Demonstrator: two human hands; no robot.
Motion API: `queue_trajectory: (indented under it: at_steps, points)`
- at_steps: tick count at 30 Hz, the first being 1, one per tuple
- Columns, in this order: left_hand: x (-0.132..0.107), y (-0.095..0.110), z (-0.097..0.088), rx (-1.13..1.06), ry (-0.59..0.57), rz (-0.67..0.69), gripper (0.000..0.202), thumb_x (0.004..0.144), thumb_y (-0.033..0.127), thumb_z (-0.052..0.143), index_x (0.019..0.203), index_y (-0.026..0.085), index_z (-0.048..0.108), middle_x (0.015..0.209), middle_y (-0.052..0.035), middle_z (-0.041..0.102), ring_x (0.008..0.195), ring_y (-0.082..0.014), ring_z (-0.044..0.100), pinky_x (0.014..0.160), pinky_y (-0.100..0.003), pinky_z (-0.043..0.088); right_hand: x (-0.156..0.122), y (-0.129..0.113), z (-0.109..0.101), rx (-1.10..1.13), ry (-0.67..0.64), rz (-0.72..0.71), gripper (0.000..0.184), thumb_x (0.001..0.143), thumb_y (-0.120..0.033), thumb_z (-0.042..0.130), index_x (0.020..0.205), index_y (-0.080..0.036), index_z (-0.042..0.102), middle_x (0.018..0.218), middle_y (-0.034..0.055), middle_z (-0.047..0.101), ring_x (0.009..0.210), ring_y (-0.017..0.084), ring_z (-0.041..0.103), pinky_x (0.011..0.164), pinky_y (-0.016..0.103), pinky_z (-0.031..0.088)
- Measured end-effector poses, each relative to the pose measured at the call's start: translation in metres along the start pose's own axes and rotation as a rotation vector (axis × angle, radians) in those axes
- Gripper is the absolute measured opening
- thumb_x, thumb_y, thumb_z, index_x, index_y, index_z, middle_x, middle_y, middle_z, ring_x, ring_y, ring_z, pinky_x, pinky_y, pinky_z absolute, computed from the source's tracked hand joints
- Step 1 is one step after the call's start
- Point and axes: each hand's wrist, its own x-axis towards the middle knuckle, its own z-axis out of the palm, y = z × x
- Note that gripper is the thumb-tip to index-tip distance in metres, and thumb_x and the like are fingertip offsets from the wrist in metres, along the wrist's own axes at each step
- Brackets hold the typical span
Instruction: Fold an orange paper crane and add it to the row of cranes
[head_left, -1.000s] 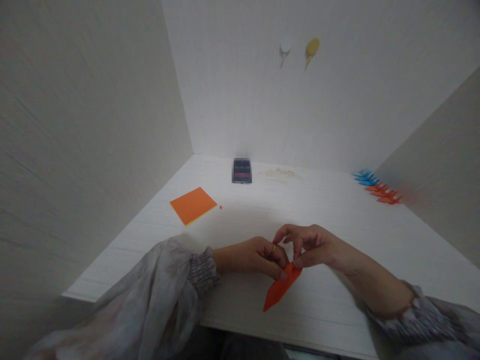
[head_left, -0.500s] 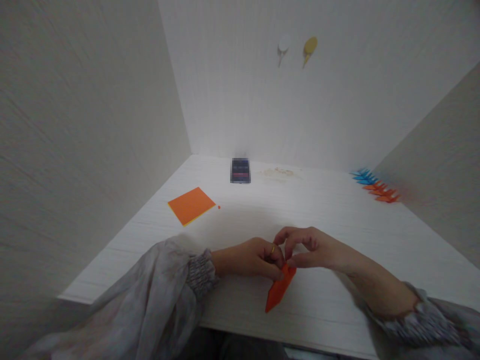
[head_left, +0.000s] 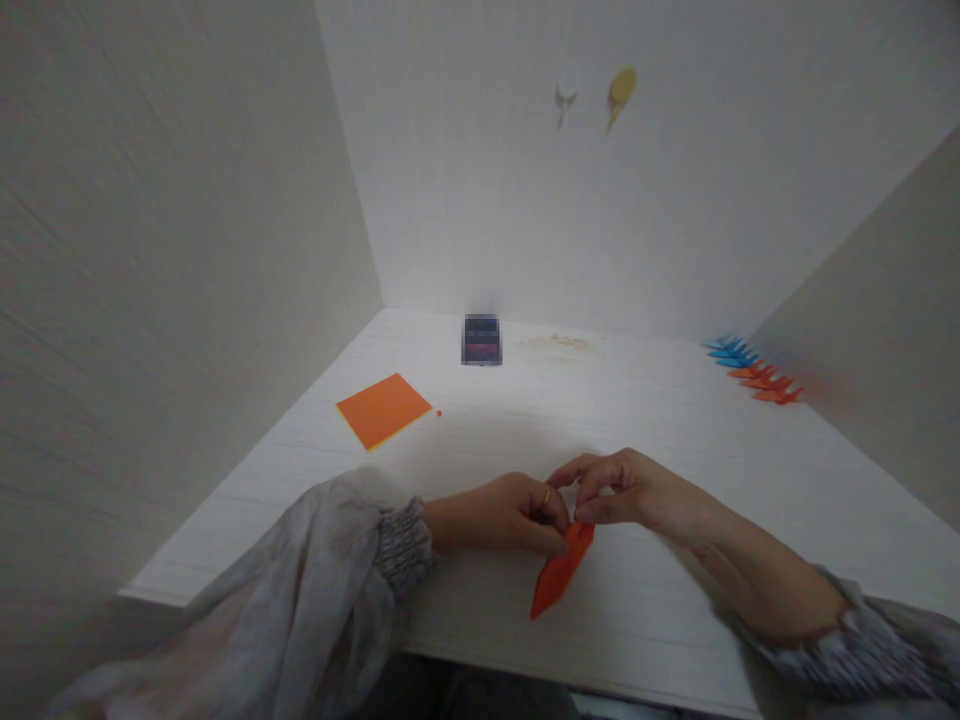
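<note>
Between both fingers [head_left: 556, 537] — folded orange paper [head_left: 561, 573]

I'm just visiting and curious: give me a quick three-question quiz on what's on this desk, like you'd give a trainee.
1. True or false: both hands touch the folded orange paper.
2. Which lies left of the hands? A) flat orange sheet B) blue folded pieces C) yellow wall hook
3. Fill in: the left hand wears a ____ on one finger.

Key: 1 true: left hand and right hand pinch its upper end. 2 A. 3 ring.
</note>
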Motion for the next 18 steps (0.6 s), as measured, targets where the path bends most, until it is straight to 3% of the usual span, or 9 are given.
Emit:
queue_trajectory:
  at_steps: [6,12,18]
  points:
    - [-0.002,0.004,0.000,-0.012,-0.017,0.013,0.007,0.067,0.017,0.057,0.063,0.012,0.053,0.063,0.0034,0.048,0.058,-0.0066,0.041,0.054,-0.019,0.032,-0.003,-0.003,-0.013,0.039,0.139,0.009,0.014,0.067,-0.030,0.065,0.062,-0.017,0.066,0.103,0.0067,0.061,0.098,0.022,0.052,0.088,0.037,0.035]
    - [-0.001,0.003,0.000,0.014,0.014,0.012,0.009,0.067,0.018,0.058,0.062,0.012,0.053,0.058,0.0049,0.045,0.054,-0.0054,0.038,0.051,-0.018,0.030,-0.001,0.000,-0.004,0.004,-0.004,0.013,0.016,0.067,-0.032,0.065,0.068,-0.016,0.068,0.104,0.0061,0.059,0.094,0.021,0.054,0.080,0.033,0.040]
    - [-0.002,0.005,0.000,0.054,0.035,-0.013,0.013,0.067,0.021,0.059,0.061,0.012,0.053,0.057,0.0050,0.044,0.053,-0.0053,0.038,0.050,-0.018,0.029,0.000,0.001,0.005,-0.013,0.023,0.012,0.016,0.066,-0.033,0.064,0.065,-0.017,0.067,0.101,0.0058,0.060,0.088,0.020,0.056,0.077,0.033,0.043]
